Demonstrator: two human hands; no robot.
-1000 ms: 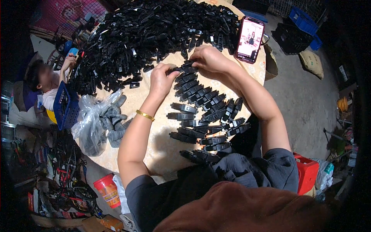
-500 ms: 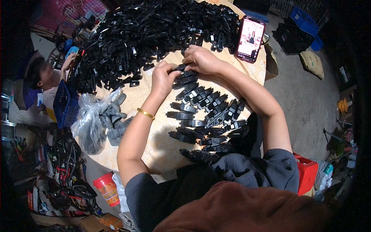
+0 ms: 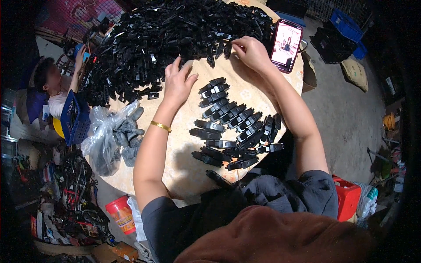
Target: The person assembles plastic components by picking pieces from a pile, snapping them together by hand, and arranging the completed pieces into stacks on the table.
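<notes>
A large heap of small black plastic parts (image 3: 175, 30) covers the far side of the round table. My left hand (image 3: 177, 83), wearing a gold bracelet at the wrist, is by the near edge of the heap with its fingers spread and nothing in them. At the heap's right edge, my right hand (image 3: 252, 53) has its fingers bent in a pinch on a black plastic part (image 3: 227, 49). Between my forearms, several similar black parts (image 3: 228, 111) lie side by side in curved rows on the patterned tabletop (image 3: 184, 131).
A phone (image 3: 287, 46) with a lit screen stands at the far right of the table. A clear plastic bag (image 3: 105, 144) and grey gloves (image 3: 129, 136) lie on the left. Beyond them, another person (image 3: 57, 83) reaches toward the heap beside a blue basket (image 3: 75, 116). A red bucket (image 3: 120, 215) stands on the floor.
My hands have moved apart. The part they held together now lies at the far end of the rows. My left hand has opened; my right has moved right to the heap's edge.
</notes>
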